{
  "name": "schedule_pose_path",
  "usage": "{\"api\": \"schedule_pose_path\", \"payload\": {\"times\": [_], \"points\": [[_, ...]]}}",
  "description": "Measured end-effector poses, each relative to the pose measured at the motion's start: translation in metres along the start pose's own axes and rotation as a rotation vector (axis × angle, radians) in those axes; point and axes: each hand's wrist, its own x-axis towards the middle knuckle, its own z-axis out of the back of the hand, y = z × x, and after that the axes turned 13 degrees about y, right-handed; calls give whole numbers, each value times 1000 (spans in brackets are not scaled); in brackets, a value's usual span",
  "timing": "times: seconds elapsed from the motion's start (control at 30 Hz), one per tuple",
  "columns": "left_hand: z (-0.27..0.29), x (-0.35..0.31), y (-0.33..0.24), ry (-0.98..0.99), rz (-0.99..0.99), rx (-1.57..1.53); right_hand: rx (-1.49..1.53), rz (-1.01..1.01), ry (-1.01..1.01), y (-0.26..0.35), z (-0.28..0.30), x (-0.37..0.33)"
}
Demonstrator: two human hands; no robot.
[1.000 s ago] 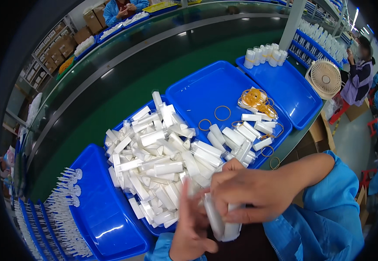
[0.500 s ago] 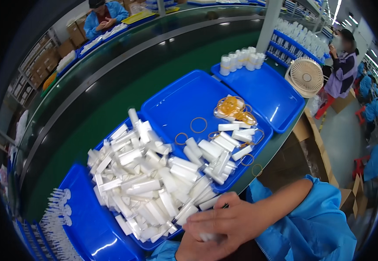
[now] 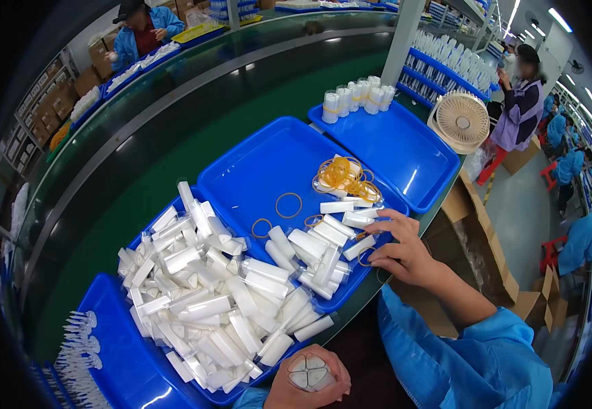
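My left hand (image 3: pixel 297 393), at the lower edge, is closed round a bundle of white wedge-ended pieces (image 3: pixel 311 372), seen end-on. My right hand (image 3: pixel 408 253) reaches over the right rim of the middle blue tray (image 3: pixel 241 170), thumb and fingers apart. Just at its thumb lies a thin rubber band (image 3: pixel 365 257); whether they touch is hard to tell. Beside the fingers are several white pieces in clear film (image 3: pixel 333 230). Behind them sits a heap of yellow-brown rubber bands (image 3: pixel 340 176), and two loose bands (image 3: pixel 288 204) lie to the left.
A big pile of film-wrapped white pieces (image 3: pixel 200 293) fills the tray at left. The far-right blue tray (image 3: pixel 412 150) bears banded white bundles (image 3: pixel 357 97), with a beige fan (image 3: pixel 461 123) beside it. A cardboard box (image 3: pixel 477 232) stands at right. Other people work beyond the green belt (image 3: pixel 173 167).
My right hand has left the left hand and moved up and right to the tray's rim. The bundle's end now shows in my left hand. The view has shifted slightly.
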Motion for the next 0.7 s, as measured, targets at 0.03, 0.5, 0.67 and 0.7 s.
{"api": "schedule_pose_path", "payload": {"times": [0.03,0.5,0.67,0.7], "points": [[-2,-1,-2,-65,64,58,-14,3,-19,0,-2,1],[-2,1,13,-248,-318,545,153,204,-168,83,-4,23],[-8,-5,16,-252,-129,281,286,358,-250,114,-7,31],[-8,-6,17,-267,-154,199,318,378,-250,116,-8,35]]}}
